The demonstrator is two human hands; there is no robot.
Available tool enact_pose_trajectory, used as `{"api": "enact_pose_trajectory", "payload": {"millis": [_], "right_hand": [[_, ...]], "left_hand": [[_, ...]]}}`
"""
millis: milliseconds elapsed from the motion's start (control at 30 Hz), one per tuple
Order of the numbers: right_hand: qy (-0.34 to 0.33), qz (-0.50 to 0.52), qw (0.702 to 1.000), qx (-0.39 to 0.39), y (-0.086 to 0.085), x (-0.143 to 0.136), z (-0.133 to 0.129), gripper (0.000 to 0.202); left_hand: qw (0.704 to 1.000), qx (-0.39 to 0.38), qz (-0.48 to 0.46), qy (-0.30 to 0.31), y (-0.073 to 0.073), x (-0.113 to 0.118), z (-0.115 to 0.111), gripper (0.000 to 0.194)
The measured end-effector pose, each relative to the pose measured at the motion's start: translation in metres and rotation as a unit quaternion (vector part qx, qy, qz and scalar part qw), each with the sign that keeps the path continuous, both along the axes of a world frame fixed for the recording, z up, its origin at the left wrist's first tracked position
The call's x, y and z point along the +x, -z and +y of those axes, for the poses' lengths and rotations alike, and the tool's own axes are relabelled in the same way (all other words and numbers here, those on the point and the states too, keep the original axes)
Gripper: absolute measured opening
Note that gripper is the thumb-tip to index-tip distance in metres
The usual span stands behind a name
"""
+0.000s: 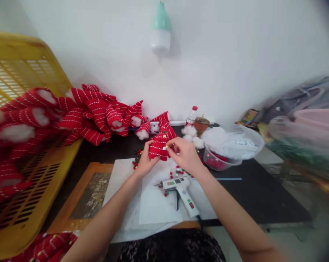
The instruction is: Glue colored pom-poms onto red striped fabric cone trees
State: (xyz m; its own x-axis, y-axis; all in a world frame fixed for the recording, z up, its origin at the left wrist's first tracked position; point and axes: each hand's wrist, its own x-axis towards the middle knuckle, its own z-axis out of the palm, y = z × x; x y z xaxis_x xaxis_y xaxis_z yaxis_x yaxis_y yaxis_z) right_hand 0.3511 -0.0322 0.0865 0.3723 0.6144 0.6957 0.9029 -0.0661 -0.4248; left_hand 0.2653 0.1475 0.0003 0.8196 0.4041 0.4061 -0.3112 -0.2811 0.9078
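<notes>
My left hand point(144, 160) is wrapped round the lower left side of a red stuffed cone hat point(157, 148) with white dashed stripes. Small coloured pom-poms sit on the hat's front. At its right side, my right hand point(185, 154) pinches a small pale yellow pom-pom point(167, 147) against the fabric, beside a white one. Below both hands a white glue gun point(178, 185) lies on white paper point(153, 209), its nozzle pointing left. Loose red, green and white pom-poms point(178, 171) are scattered on the paper under my right hand.
A yellow basket point(63, 171) on the left is piled with red striped stuffed cones point(99, 112). Right of my hands are white fluff balls point(190, 131), a bottle point(192, 115), a brown cup point(201, 124) and a clear tub point(216, 162). A framed panel point(79, 193) lies left of the paper.
</notes>
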Motion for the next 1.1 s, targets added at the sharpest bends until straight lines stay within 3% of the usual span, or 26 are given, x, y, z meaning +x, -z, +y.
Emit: {"api": "enact_pose_trajectory", "payload": {"millis": [200, 433, 500, 600, 733, 867, 1100], "right_hand": [[0.009, -0.074, 0.992, -0.099, -0.003, -0.010, 0.022, 0.013], [0.054, -0.096, 0.978, -0.179, -0.001, -0.016, 0.024, 0.025], [0.042, -0.080, 0.983, -0.157, -0.002, -0.016, 0.021, 0.025], [0.012, -0.011, 0.999, -0.032, -0.003, -0.013, 0.011, 0.028], [0.044, 0.153, 0.978, 0.135, 0.007, 0.002, 0.000, 0.025], [0.022, 0.294, 0.942, 0.157, 0.026, 0.010, 0.005, 0.023], [-0.031, 0.383, 0.910, 0.156, 0.037, 0.006, 0.017, 0.029]], "left_hand": [[0.996, 0.084, -0.015, -0.026, 0.000, 0.002, 0.001, 0.067], [0.997, 0.057, -0.033, -0.029, -0.006, -0.001, -0.005, 0.065], [0.998, 0.036, -0.038, -0.031, -0.007, -0.001, -0.005, 0.065], [0.999, -0.012, -0.034, -0.023, -0.005, -0.001, -0.004, 0.066], [0.987, -0.159, -0.011, 0.029, -0.001, 0.000, -0.004, 0.066], [0.951, -0.296, -0.022, 0.086, -0.001, 0.002, -0.006, 0.074], [0.943, -0.310, -0.016, 0.118, -0.008, -0.001, -0.012, 0.085]]}}
